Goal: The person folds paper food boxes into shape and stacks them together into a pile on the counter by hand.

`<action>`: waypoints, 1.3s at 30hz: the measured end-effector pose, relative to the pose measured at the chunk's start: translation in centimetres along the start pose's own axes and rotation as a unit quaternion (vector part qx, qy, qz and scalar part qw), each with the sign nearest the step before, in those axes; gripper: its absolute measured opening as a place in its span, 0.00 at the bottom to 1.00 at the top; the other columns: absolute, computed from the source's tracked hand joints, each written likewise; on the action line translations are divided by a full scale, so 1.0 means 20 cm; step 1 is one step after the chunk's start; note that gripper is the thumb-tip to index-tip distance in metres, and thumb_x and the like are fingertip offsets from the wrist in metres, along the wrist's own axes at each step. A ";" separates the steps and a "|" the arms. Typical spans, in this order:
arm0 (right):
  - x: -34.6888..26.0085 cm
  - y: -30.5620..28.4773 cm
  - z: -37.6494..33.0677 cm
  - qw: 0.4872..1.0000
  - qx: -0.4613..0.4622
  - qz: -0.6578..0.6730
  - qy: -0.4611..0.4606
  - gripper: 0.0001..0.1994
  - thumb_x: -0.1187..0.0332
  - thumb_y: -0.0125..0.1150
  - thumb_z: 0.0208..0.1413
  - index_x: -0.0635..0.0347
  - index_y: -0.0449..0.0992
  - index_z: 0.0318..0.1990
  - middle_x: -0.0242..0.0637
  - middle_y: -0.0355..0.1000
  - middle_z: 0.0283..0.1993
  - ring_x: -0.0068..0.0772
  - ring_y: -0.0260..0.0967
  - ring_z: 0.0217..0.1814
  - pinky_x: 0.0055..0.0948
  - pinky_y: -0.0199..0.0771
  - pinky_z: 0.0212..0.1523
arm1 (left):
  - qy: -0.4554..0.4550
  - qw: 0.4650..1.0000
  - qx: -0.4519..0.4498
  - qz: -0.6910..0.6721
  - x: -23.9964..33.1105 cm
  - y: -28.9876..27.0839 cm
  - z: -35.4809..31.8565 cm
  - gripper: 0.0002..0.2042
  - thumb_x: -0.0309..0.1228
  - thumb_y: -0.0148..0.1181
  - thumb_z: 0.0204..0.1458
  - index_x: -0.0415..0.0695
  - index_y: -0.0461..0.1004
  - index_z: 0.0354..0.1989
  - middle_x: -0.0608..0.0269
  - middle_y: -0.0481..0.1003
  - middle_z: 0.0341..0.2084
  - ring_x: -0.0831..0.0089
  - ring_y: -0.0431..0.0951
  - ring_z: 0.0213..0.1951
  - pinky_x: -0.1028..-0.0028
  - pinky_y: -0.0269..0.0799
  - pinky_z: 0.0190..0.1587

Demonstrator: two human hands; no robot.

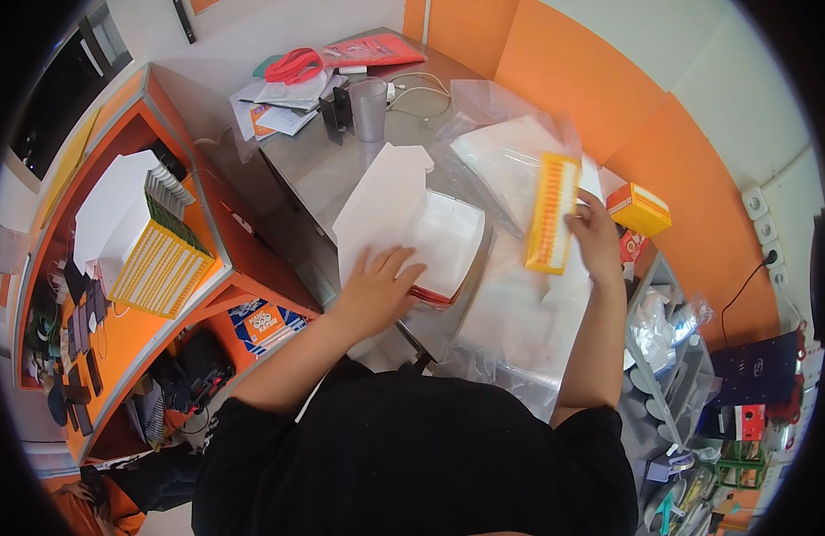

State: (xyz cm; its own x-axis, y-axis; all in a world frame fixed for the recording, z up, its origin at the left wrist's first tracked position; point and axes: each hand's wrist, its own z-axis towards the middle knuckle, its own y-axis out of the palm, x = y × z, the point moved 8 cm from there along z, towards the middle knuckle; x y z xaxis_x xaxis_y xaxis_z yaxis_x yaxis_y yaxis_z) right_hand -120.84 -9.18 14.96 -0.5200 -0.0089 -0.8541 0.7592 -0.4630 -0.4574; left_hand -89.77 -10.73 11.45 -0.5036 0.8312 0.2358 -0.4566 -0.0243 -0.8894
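Note:
An open white cardboard food box [454, 241] stands on the table in front of me, its lid raised to the left and its inside white. My left hand [381, 284] lies with spread fingers over the near left part of this box, where lid and tray meet. In my right hand [595, 234] is a narrow yellow carton [553, 214] with a white and orange pattern, gripped at its right side. This carton is above white sheets in clear plastic [511, 295]. Part of the right fingers is hidden behind it.
Nested yellow-and-white boxes [154, 241] are stacked on the orange shelf at left. At the back are a grey cup [369, 109], papers [292, 107] and a red bag [374, 50]. Another yellow box [640, 208] sits by the orange wall, above a grey rack [660, 357].

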 end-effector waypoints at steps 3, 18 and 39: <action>-0.51 0.29 -0.15 0.969 -0.087 -0.159 -0.170 0.10 0.77 0.51 0.52 0.54 0.71 0.42 0.34 0.71 0.33 0.34 0.69 0.36 0.34 0.66 0.44 | 0.005 0.966 -0.177 0.190 -0.14 0.33 -0.09 0.17 0.36 0.56 0.48 0.49 0.68 0.47 0.59 0.66 0.50 0.63 0.63 0.57 0.46 0.46 0.61; -0.52 0.78 -0.54 0.907 -0.307 -0.178 -0.227 0.15 0.66 0.53 0.55 0.56 0.67 0.50 0.41 0.67 0.52 0.38 0.62 0.58 0.51 0.49 0.62 | 0.010 0.987 -0.087 0.134 -0.11 0.32 -0.14 0.22 0.36 0.50 0.49 0.46 0.65 0.54 0.57 0.67 0.51 0.66 0.70 0.49 0.41 0.40 0.62; -0.47 0.91 -0.51 0.836 -0.173 -0.293 -0.432 0.10 0.66 0.57 0.50 0.52 0.72 0.40 0.27 0.68 0.25 0.25 0.66 0.30 0.33 0.55 0.42 | 0.014 0.994 0.044 0.103 0.03 0.25 -0.24 0.17 0.32 0.50 0.47 0.50 0.69 0.48 0.69 0.69 0.40 0.73 0.69 0.46 0.57 0.59 0.51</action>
State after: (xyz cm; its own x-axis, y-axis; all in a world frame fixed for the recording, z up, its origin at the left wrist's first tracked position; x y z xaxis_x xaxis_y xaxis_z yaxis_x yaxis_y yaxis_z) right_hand -98.07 -8.44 12.19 -0.8174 -0.5753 -0.0300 0.2656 -0.3302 -0.9058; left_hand -88.93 -7.67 5.33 -0.5736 0.8182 0.0396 -0.4081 -0.2435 -0.8799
